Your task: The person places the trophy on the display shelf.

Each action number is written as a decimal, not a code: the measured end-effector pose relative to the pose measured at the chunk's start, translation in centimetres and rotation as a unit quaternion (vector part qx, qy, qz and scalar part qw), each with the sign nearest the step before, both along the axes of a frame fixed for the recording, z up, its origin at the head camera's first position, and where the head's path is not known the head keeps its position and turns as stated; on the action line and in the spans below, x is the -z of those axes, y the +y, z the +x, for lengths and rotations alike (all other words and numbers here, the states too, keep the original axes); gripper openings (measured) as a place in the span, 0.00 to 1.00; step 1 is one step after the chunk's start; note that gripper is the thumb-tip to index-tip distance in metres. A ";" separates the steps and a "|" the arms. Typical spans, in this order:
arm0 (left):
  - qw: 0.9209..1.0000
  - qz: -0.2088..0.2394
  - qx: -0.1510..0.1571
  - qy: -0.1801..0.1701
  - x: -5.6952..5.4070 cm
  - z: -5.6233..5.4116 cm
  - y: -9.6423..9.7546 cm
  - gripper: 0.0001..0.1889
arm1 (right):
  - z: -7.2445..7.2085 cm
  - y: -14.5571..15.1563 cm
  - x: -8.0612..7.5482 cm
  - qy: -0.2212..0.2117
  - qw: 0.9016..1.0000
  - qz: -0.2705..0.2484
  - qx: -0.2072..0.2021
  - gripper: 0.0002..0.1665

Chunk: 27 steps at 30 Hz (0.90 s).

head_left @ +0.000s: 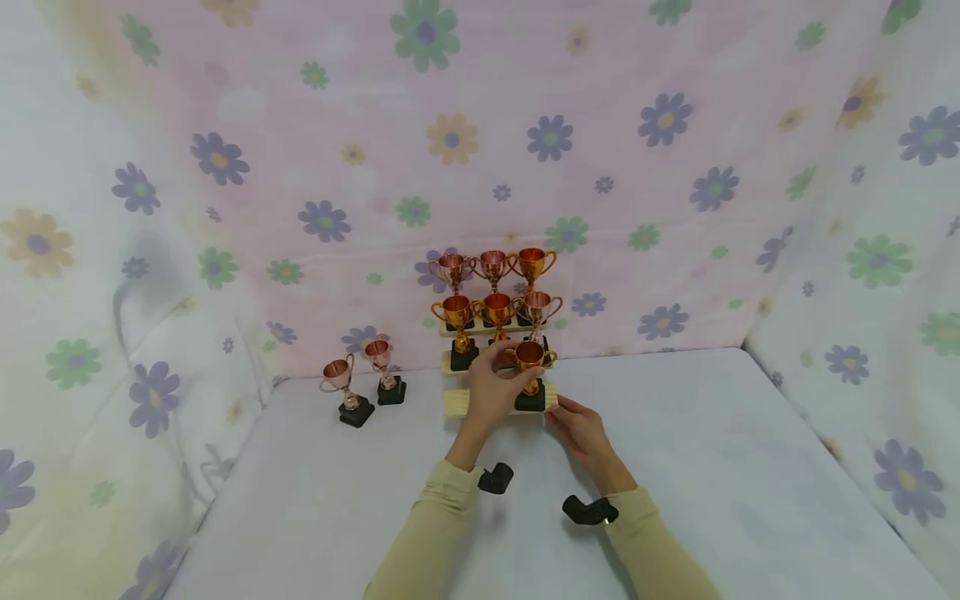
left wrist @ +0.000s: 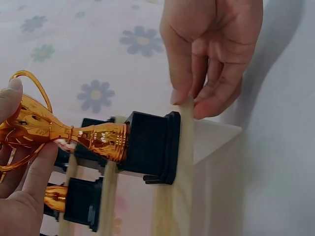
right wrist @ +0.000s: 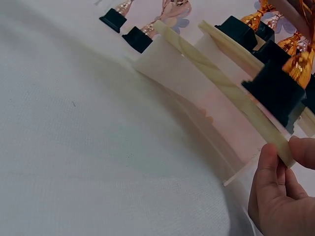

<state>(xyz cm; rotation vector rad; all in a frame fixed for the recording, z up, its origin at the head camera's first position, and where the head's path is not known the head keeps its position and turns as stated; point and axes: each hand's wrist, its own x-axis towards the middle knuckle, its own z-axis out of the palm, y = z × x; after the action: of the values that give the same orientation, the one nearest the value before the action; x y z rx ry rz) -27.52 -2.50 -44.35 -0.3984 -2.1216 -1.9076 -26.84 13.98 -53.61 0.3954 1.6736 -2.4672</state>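
My left hand [head_left: 489, 396] holds a small gold trophy cup [head_left: 530, 355] by its body. The trophy's black base [left wrist: 151, 145] stands at the right end of the lowest board [head_left: 459, 403] of a stepped display rack. My right hand [head_left: 583, 432] pinches that board's right end between thumb and fingers. On the middle step are two gold trophies, one of them [head_left: 455, 312] at the left, and a rose-gold trophy [head_left: 537, 307] at the right. The top step bears two rose-gold trophies, including one [head_left: 452, 270] at the left, and a gold trophy [head_left: 532, 264] at the right.
Two rose-gold trophies, one nearer [head_left: 339, 375] and one farther back [head_left: 378, 355], stand on the white table [head_left: 300, 508] left of the rack. A flowered cloth [head_left: 480, 100] hangs close behind the rack. Clear side panels [right wrist: 206, 123] support the boards.
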 end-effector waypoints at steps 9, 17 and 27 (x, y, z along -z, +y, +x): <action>1.000 -0.003 -0.009 0.002 0.2 -1.4 1.1 0.23 | 0.2 -0.2 0.1 0.003 1.000 0.014 -0.002 0.28; 0.999 0.028 -0.019 0.021 0.4 -1.8 2.3 0.22 | 0.1 0.1 -0.1 0.003 1.000 0.010 -0.004 0.29; 0.999 0.026 -0.021 0.030 0.6 -1.8 2.2 0.23 | 0.2 0.1 -0.1 0.003 1.000 0.012 -0.012 0.30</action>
<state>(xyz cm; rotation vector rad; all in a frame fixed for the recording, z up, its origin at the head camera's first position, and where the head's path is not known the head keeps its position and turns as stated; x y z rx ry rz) -29.29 -0.28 -44.93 -0.3906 -2.0223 -1.8990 -26.68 14.08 -53.49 0.3687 1.7032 -2.4360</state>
